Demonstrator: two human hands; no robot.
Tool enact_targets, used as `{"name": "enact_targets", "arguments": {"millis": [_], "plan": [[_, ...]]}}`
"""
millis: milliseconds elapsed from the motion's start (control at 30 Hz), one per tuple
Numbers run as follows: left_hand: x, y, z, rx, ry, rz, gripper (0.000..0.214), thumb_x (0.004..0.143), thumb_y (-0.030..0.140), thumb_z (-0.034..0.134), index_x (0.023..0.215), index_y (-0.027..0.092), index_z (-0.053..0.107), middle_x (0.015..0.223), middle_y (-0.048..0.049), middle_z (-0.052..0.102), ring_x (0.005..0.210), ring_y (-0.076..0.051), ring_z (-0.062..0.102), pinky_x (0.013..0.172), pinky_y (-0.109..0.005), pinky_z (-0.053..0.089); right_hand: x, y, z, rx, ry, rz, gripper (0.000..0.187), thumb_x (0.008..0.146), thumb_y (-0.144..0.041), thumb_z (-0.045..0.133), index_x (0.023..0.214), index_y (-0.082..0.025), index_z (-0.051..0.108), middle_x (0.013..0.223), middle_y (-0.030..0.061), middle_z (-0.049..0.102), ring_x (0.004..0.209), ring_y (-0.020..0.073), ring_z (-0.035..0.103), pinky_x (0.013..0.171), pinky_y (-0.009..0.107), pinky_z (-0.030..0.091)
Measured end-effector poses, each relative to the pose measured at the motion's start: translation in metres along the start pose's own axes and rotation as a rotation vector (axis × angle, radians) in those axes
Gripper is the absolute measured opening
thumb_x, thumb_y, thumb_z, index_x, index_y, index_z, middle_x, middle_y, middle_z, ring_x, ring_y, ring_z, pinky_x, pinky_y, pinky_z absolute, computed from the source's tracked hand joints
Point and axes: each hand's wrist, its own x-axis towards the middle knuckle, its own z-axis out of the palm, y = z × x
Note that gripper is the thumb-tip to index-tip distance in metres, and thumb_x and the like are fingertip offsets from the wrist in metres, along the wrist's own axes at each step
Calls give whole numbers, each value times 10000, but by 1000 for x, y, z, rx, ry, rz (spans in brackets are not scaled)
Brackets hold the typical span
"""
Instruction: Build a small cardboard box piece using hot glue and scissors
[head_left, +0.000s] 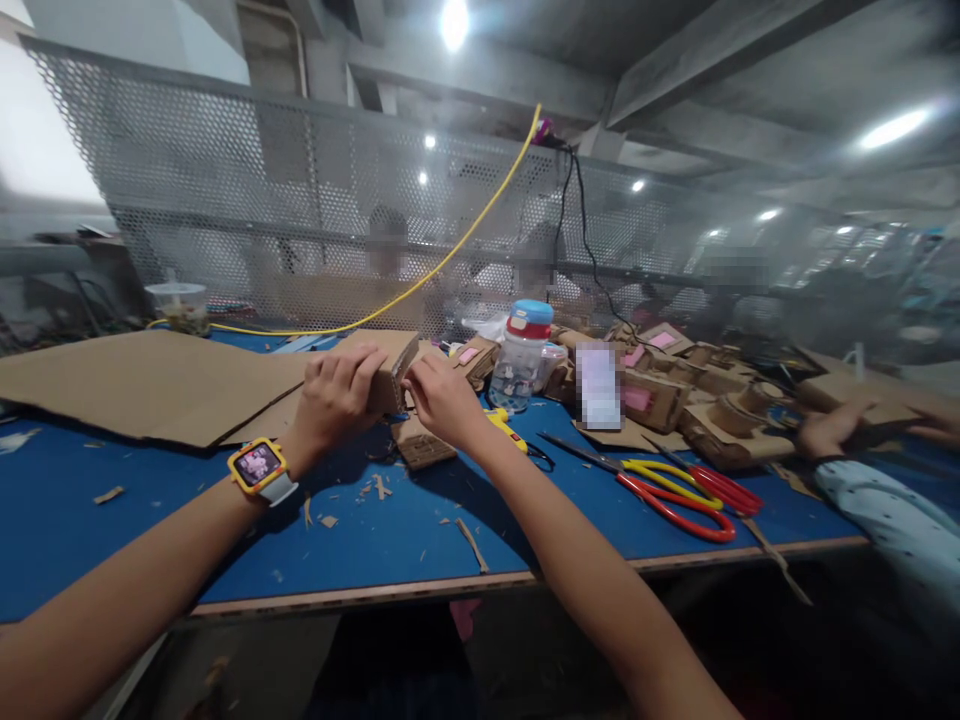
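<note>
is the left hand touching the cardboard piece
Touching. The head view shows the left hand with fingers wrapped over the cardboard piece, holding it above the blue table.

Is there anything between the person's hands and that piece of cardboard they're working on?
No, nothing visible. The left hand already grips the folded cardboard piece from its left side, and the right hand touches its right edge. The water bottle and scissors lie off to the right, clear of both.

The block (pixel 390 372) and sheet (pixel 150 385) are matt, rough-edged corrugated cardboard. The table (pixel 420 520) has a smooth matt blue top. The scissors (pixel 675 490) have glossy plastic handles; the bottle (pixel 521 360) is clear plastic.
</note>
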Motion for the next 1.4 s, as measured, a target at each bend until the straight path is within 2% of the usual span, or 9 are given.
{"name": "enact_targets", "arguments": {"millis": [133, 300, 400, 567, 800, 967, 1167, 1300, 1400], "plan": [[-1, -2, -1, -28, -11, 3, 581, 925, 399, 595, 1445, 171, 474, 1238, -190, 697, 1032, -329, 636, 870, -435, 392, 2, -3, -1, 236, 57, 107, 129, 911, -184, 538, 789, -190, 581, 878, 86, 648, 852, 213, 583, 785, 326, 452], [2, 1, -5, 7, -5, 61, 556, 941, 312, 592, 1466, 195, 454, 1254, -166, 711, 1070, -299, 651, 884, -410, 374, 6, -7, 6, 809, 67, 530, 180, 759, -206, 607, 590, -185, 547, 562, -50, 518, 581, 114, 482, 604, 250, 388], [3, 5, -5, -17, 19, 82, 563, 945, 274, 565, 1489, 205, 436, 1253, -155, 718, 1098, -289, 652, 908, -406, 365, 5, -9, 10, 984, 133, 664, 165, 682, -233, 625, 544, -184, 549, 504, -74, 492, 535, 94, 436, 565, 237, 359], [0, 6, -2, -62, -2, 59, 552, 924, 281, 579, 1463, 215, 478, 1255, -164, 713, 1101, -302, 649, 919, -419, 367, 4, -12, 8, 946, 258, 624, 193, 622, -207, 645, 475, -199, 522, 466, -81, 460, 540, 95, 411, 568, 244, 325], [-1, 1, -2, -51, 8, -66, 588, 868, 362, 636, 1412, 177, 508, 1249, -196, 694, 1084, -339, 639, 903, -446, 374, 7, -7, -1, 1246, 99, 665, 81, 616, -244, 709, 596, -177, 667, 568, -38, 606, 526, 88, 477, 560, 239, 371], [1, 0, -5, -15, 19, -74, 606, 856, 359, 630, 1416, 184, 478, 1254, -190, 688, 1071, -339, 642, 911, -450, 381, 6, -5, -3, 1334, 46, 665, 170, 597, -309, 790, 642, -175, 696, 630, -15, 645, 569, 97, 527, 582, 247, 430], [5, 2, -8, 1, 88, -4, 623, 879, 336, 614, 1454, 190, 426, 1224, -176, 704, 1046, -319, 650, 897, -435, 390, 4, -9, 4, 1330, 40, 641, 377, 634, -513, 831, 663, -190, 639, 617, -25, 592, 577, 96, 509, 555, 235, 397], [4, 5, -7, -11, 80, -8, 619, 885, 346, 619, 1458, 202, 433, 1232, -171, 705, 1061, -318, 652, 898, -437, 389, 6, -15, 14, 1338, 157, 693, 439, 617, -565, 828, 725, -217, 583, 630, -52, 568, 592, 101, 520, 543, 223, 396], [2, 5, -4, -36, 63, -21, 592, 890, 344, 619, 1445, 212, 459, 1251, -167, 697, 1076, -315, 649, 905, -437, 383, 6, -15, 19, 1308, 213, 678, 457, 644, -603, 781, 683, -223, 530, 593, -68, 524, 567, 93, 481, 539, 224, 390]]}}
